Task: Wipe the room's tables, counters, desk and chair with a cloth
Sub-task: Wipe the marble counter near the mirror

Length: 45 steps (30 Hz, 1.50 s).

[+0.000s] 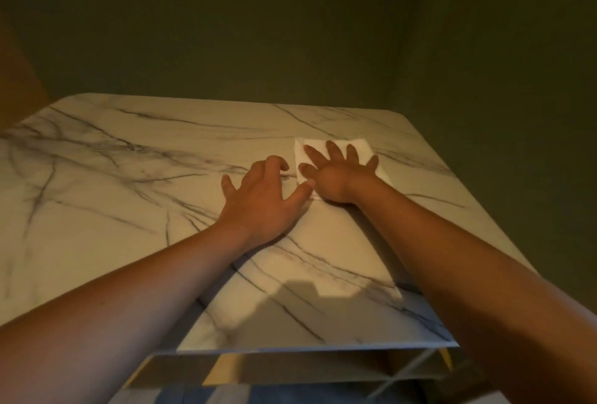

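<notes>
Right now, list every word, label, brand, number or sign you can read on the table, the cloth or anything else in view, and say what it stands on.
None: no readable text shows anywhere in the head view.
The marble-look table top bears only dark veins, no lettering.
The white cloth under the right hand is plain, with no visible tag or print.
The left hand and the wall carry no marks.

You have nothing to read here: no text, label, brand, number or sign shows on any surface.
</notes>
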{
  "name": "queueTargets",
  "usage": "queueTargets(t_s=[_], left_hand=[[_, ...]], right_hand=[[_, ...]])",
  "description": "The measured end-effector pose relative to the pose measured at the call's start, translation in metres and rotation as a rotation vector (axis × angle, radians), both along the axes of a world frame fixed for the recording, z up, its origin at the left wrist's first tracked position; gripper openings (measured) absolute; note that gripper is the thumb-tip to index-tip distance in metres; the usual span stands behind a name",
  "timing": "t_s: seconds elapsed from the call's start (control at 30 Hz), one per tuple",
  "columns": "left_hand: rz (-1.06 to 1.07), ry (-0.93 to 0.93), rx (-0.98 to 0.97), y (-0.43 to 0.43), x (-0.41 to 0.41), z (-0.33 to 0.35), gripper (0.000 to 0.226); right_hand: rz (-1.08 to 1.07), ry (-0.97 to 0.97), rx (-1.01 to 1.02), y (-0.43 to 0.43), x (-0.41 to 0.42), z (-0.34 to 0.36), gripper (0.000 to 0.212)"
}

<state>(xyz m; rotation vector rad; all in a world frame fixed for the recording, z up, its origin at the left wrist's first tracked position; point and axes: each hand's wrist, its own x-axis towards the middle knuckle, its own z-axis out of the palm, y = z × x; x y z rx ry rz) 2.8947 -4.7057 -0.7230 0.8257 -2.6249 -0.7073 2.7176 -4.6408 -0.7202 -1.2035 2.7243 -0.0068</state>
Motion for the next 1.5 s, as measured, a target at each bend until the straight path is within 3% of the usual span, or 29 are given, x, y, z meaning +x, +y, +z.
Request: queueTargets(t_s=[0.07, 0.27, 0.37, 0.5, 0.63, 0.7, 0.77, 0.9, 1.07, 1.3, 1.5], left_hand=[[0.031, 0.085, 0.043, 0.002, 0.001, 0.003, 0.062], [0.023, 0.451, 0.05, 0.01, 0.016, 0.015, 0.028], [-0.026, 0.474, 0.064, 0.035, 0.023, 0.025, 0.027], [-0.185, 0.472, 0.115, 0.087, 0.027, 0.025, 0.033], [-0.207, 0.334, 0.332, 0.121, 0.02, 0.026, 0.055], [-0.251, 0.164, 0.283, 0.129, 0.018, 0.02, 0.068], [-0.267, -0.077, 0.052, 0.131, 0.018, 0.011, 0.072], [-0.289, -0.377, -0.199, 0.122, 0.011, 0.003, 0.072], [-0.291, -0.432, -0.245, 0.106, 0.0, 0.004, 0.08], [-0.224, -0.49, -0.269, 0.06, -0.034, 0.005, 0.081], [-0.167, -0.466, -0.292, 0.008, -0.07, 0.002, 0.084]], right_hand=[[0.021, 0.002, 0.008, 0.02, 0.023, -0.002, 0.067], [0.054, -0.012, -0.035, 0.082, 0.093, -0.012, 0.067], [0.07, -0.011, -0.074, 0.107, 0.122, -0.015, 0.067], [0.068, -0.156, -0.031, 0.123, 0.146, 0.004, 0.071], [0.031, -0.185, -0.298, 0.148, 0.129, 0.035, 0.021], [-0.031, -0.24, -0.47, 0.165, 0.112, 0.041, 0.031], [-0.114, -0.249, -0.544, 0.178, 0.097, 0.039, 0.043], [-0.075, -0.073, -0.439, 0.177, 0.087, 0.028, 0.045], [-0.057, -0.077, -0.545, 0.167, 0.089, 0.029, 0.046], [-0.005, -0.111, -0.42, 0.161, 0.092, 0.034, 0.079], [-0.004, -0.095, -0.375, 0.153, 0.079, 0.035, 0.078]])
